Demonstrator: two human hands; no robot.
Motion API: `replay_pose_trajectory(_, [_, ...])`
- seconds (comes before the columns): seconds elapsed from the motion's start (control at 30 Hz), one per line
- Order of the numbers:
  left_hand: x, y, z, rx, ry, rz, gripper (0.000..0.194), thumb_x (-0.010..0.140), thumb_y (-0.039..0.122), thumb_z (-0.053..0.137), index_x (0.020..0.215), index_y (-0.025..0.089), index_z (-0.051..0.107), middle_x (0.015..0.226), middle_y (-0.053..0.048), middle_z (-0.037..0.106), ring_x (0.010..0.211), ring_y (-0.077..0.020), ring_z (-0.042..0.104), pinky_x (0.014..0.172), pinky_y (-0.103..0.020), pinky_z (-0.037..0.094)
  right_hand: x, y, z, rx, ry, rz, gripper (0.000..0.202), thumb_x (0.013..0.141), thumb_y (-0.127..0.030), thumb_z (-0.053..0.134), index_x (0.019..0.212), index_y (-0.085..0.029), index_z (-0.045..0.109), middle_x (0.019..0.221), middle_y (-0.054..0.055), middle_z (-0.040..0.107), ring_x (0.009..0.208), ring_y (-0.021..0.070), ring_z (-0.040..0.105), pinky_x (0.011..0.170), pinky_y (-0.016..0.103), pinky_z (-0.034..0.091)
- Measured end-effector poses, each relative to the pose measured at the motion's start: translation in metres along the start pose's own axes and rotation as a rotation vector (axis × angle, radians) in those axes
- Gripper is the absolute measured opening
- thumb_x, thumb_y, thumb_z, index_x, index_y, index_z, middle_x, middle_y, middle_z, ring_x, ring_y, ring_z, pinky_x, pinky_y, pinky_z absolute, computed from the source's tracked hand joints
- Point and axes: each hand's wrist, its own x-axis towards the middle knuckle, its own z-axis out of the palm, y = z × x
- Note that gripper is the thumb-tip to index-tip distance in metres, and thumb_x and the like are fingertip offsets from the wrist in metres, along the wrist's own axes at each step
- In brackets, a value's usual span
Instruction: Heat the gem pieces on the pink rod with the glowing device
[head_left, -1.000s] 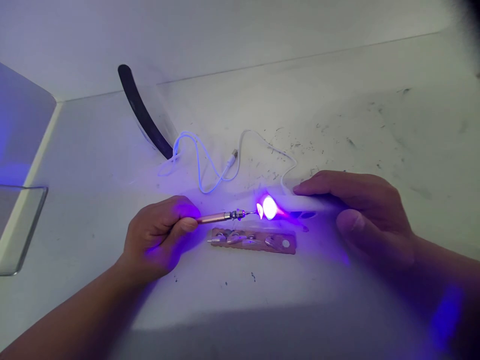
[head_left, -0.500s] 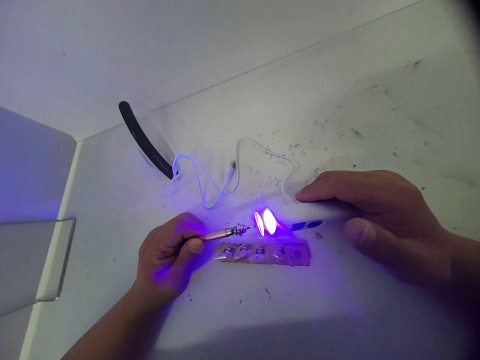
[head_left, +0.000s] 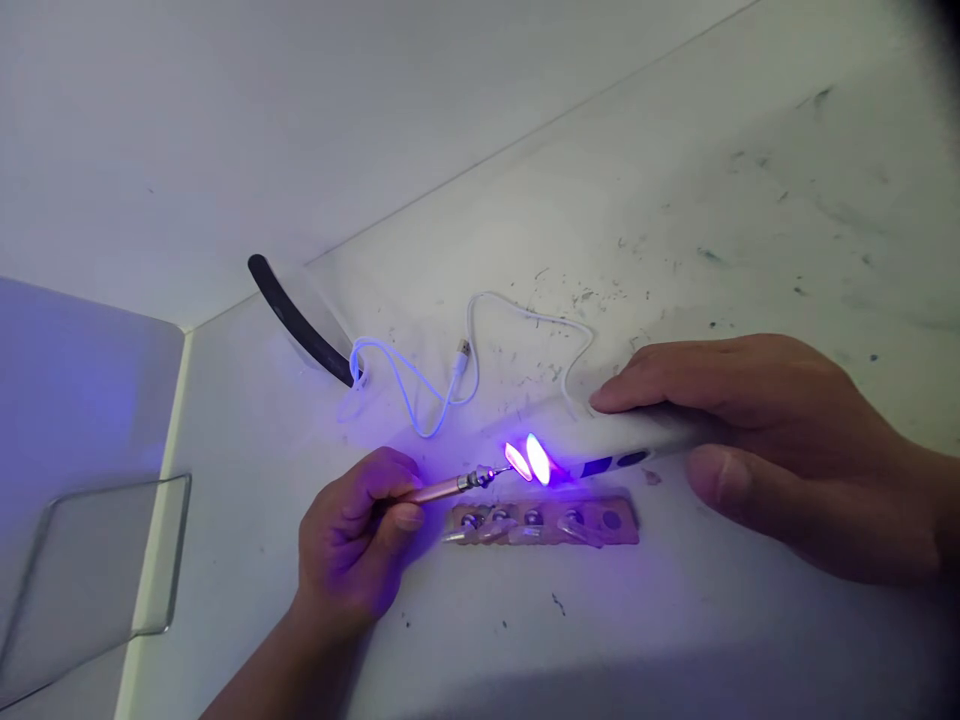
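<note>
A small oval piece is glowing pink-white on the metal tip of a rose-gold holder, tilting just beside the bright violet end of a white lamp, well in from the back edge of the desk. The left hand is pinching the holder between thumb and forefinger, its other fingers curling in. The right hand is arching half open over the lamp, forefinger touching its top, thumb spreading away. A strip bearing clear pieces is lying nearer the front edge; a white cable is looping behind.
</note>
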Motion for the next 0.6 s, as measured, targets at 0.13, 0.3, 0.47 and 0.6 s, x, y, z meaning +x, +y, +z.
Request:
replay_pose_trajectory(0.13, [-0.0003, -0.0020, -0.0011, -0.039, -0.053, 0.041, 0.012, 0.078, 0.013, 0.057, 0.088, 0.020, 0.058, 0.075, -0.004, 0.055, 0.073, -0.0169, 0.055, 0.065, -0.031, 0.044, -0.0004, 0.0015, 0.0003, 0.000, 0.002, -0.003, 0.032, 0.088, -0.044, 0.043, 0.077, -0.019, 0.058, 0.064, 0.003, 0.059, 0.051, 0.0116, 0.052, 0.040, 0.025, 0.038])
replay_pose_trajectory(0.3, [0.0002, -0.0031, -0.0008, -0.039, -0.038, 0.057, 0.016, 0.075, 0.010, 0.059, 0.087, 0.019, 0.057, 0.074, -0.003, 0.054, 0.073, -0.0168, 0.054, 0.063, -0.029, 0.043, -0.0002, 0.0006, 0.0003, -0.011, 0.002, 0.001, 0.031, 0.088, -0.045, 0.043, 0.076, -0.020, 0.057, 0.065, 0.002, 0.059, 0.051, 0.0123, 0.052, 0.040, 0.026, 0.038])
replay_pose_trajectory(0.47, [0.0013, -0.0021, -0.0002, -0.062, -0.047, 0.057, 0.017, 0.075, 0.008, 0.058, 0.088, 0.019, 0.056, 0.074, -0.003, 0.053, 0.071, -0.0160, 0.053, 0.060, -0.028, 0.043, 0.0016, -0.0024, -0.0010, -0.029, -0.016, 0.001, 0.033, 0.088, -0.045, 0.041, 0.076, -0.019, 0.057, 0.063, 0.002, 0.059, 0.050, 0.0119, 0.052, 0.039, 0.025, 0.039])
replay_pose_trajectory(0.6, [0.0019, -0.0026, 0.0002, -0.072, -0.044, 0.079, 0.016, 0.074, 0.009, 0.059, 0.087, 0.019, 0.056, 0.073, -0.004, 0.053, 0.071, -0.0168, 0.054, 0.062, -0.030, 0.044, 0.0021, -0.0018, -0.0011, -0.031, -0.023, 0.004, 0.033, 0.088, -0.045, 0.041, 0.075, -0.019, 0.058, 0.063, 0.002, 0.058, 0.050, 0.0121, 0.051, 0.038, 0.025, 0.039])
